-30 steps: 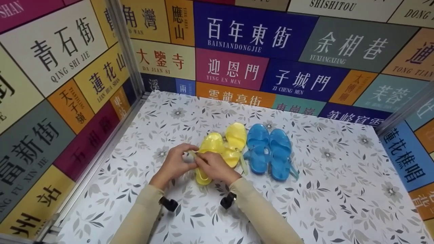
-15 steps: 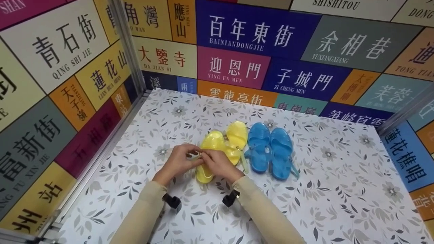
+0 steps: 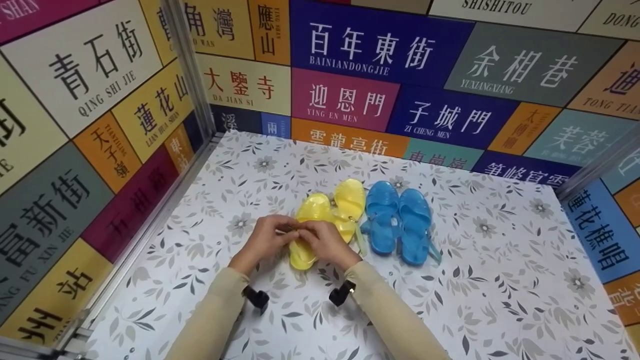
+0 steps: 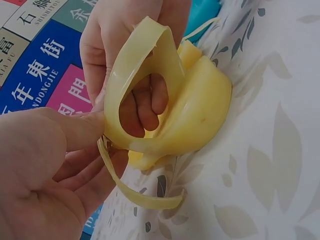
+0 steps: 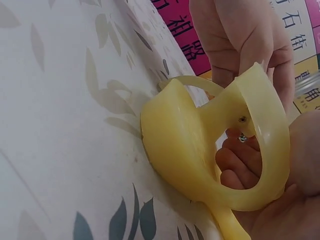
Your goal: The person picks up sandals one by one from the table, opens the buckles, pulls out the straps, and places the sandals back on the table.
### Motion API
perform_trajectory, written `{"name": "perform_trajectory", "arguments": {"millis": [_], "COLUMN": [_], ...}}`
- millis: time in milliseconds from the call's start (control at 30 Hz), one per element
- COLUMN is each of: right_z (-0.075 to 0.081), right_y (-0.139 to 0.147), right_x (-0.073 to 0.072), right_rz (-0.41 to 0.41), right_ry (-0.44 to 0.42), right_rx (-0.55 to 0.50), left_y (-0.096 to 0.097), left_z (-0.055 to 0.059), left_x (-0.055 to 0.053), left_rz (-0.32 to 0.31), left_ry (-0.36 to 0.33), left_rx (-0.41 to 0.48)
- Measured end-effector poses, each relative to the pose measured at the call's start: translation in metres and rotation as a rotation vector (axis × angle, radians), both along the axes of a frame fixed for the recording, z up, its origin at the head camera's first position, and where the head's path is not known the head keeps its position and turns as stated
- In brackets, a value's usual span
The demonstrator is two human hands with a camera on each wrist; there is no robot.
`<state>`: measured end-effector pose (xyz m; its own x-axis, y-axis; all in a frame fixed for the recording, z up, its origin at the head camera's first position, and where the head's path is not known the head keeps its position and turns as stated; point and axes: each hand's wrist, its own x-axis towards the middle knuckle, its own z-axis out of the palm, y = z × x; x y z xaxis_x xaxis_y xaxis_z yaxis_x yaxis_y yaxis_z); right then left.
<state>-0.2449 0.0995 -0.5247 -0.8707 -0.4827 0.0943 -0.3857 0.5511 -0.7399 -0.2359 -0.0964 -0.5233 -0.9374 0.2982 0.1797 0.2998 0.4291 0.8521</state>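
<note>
A yellow jelly sandal (image 3: 314, 205) lies on the table, heel towards me, with both hands at its ankle strap. My left hand (image 3: 265, 241) pinches the strap near a small metal buckle. In the left wrist view the loose pale strap end (image 4: 150, 200) hangs in a curve below those fingers. On the other side my right hand (image 3: 327, 242) grips the strap with thumb and fingers. Some of its curled fingers show through the opening behind the heel (image 5: 170, 132) in the right wrist view. The fingertips of both hands nearly meet, hiding most of the buckle.
Just right of it lies a second yellow sandal (image 3: 349, 195), its strap hanging loose. Beyond that stand two blue sandals, a left one (image 3: 382, 197) and a right one (image 3: 415, 210). Leaf-patterned cloth (image 3: 500, 280) covers the table; sign-printed walls (image 3: 370, 45) enclose it.
The strap loop that showed between my hands is now mostly covered in the head view. My left fingers have moved in closer to the right ones. The other sandals stay put.
</note>
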Motion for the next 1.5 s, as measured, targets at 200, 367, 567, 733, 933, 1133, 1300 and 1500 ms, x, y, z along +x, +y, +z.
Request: {"name": "perform_trajectory", "arguments": {"millis": [200,367,567,733,933,1133,1300,1500], "right_z": [-0.002,-0.004,-0.006,-0.007,-0.006,-0.003,-0.002,0.0], "right_y": [0.001,0.0,0.0,0.001,0.003,0.001,-0.002,0.0], "right_x": [0.001,0.002,0.004,0.005,0.004,0.002,0.001,0.001], "right_rz": [-0.003,-0.011,-0.019,-0.023,-0.051,-0.064,-0.069,-0.095], "right_ry": [-0.021,-0.01,-0.013,-0.023,-0.049,-0.047,-0.093,-0.115], "right_rx": [-0.024,-0.018,-0.021,-0.035,-0.061,-0.054,-0.075,-0.057], "left_y": [-0.003,-0.004,-0.004,-0.008,-0.01,-0.007,-0.003,0.001], "left_z": [-0.005,-0.009,-0.015,-0.019,-0.023,-0.021,-0.019,-0.019], "left_x": [0.001,0.003,0.006,0.007,0.004,0.003,0.002,0.002], "left_rz": [-0.007,0.032,0.08,0.105,0.097,0.085,0.065,0.068], "left_ry": [0.016,0.018,0.017,0.02,0.03,0.043,0.067,0.074], "left_rx": [0.01,0.017,0.047,0.097,0.16,0.163,0.123,0.1]}}
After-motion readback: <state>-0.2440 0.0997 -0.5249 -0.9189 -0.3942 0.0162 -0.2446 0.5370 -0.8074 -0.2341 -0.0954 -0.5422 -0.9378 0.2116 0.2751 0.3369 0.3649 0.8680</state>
